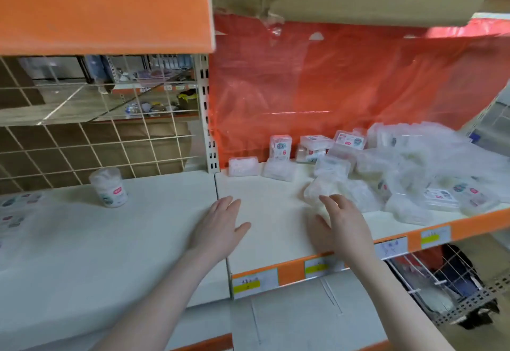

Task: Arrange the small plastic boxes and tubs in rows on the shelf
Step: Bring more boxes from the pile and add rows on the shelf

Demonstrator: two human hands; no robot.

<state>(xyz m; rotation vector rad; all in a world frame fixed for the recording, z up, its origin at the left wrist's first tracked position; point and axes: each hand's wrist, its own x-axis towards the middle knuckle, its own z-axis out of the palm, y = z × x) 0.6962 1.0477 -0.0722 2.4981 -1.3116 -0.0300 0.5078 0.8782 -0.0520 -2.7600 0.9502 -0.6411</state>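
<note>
White shelf [265, 212]: blurred heap of boxes [408, 174] hides individual outlines.

Bare shelf [265, 212] centre-left; box pile [414, 174] crowds right, back.

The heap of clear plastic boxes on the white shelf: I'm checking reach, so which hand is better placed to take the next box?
Right. The right hand already touches a clear box at the heap; the left hand lies flat on bare white shelf, away from it.

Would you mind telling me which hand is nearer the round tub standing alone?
Left. The left hand lies flat, right of the round tub; the right hand is farther right, by the packets.
</note>
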